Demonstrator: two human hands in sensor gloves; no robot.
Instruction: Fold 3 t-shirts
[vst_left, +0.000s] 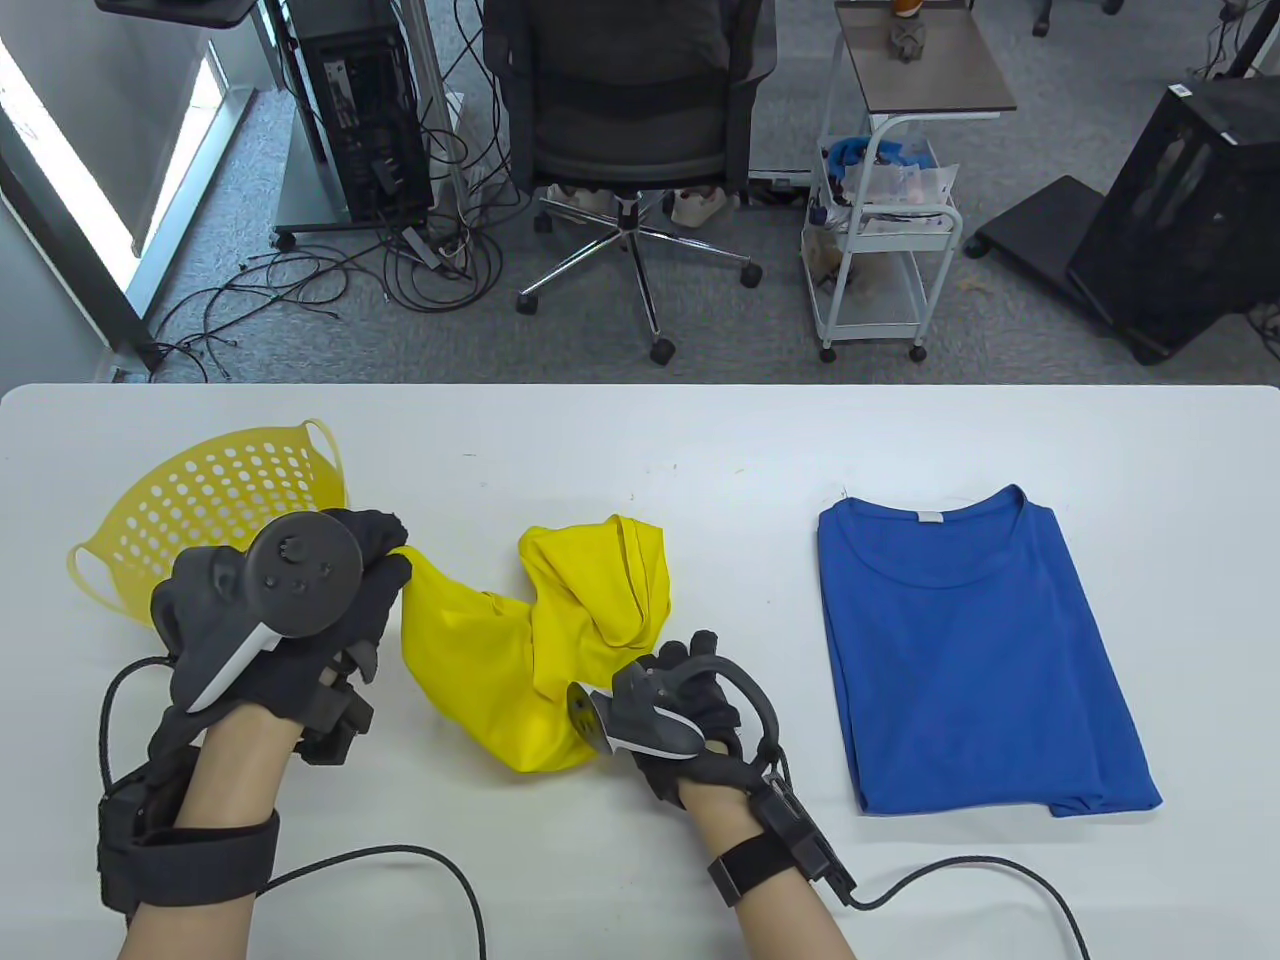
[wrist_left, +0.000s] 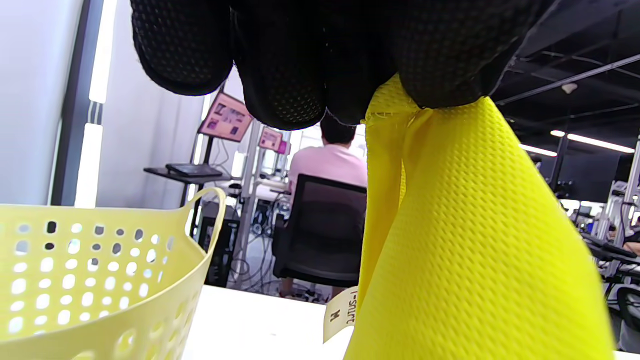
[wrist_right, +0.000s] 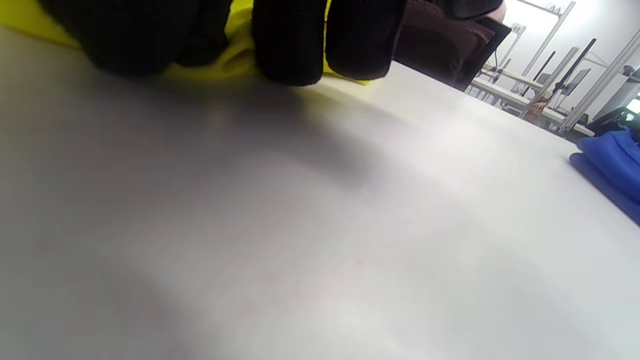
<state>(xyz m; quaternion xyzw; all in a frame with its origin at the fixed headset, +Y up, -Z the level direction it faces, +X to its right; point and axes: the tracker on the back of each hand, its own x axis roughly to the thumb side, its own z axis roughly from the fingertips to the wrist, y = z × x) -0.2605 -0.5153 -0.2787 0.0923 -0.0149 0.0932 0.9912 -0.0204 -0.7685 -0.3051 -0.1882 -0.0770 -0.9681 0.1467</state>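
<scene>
A crumpled yellow t-shirt (vst_left: 560, 640) lies bunched at the table's middle. My left hand (vst_left: 375, 565) grips its left end and holds that end up off the table; in the left wrist view the curled fingers (wrist_left: 280, 65) clamp the yellow t-shirt (wrist_left: 465, 240), with a size label hanging below. My right hand (vst_left: 680, 665) has its fingers curled on the shirt's lower right part, and the right wrist view shows those fingertips (wrist_right: 290, 45) pressed into the yellow cloth (wrist_right: 235, 55) at the table surface. A blue t-shirt (vst_left: 970, 650) lies folded flat at the right.
A yellow perforated basket (vst_left: 200, 500) lies tipped at the table's left, just behind my left hand; it also shows as the basket (wrist_left: 100, 280) in the left wrist view. Glove cables trail along the front edge. An office chair and a cart stand beyond the far edge.
</scene>
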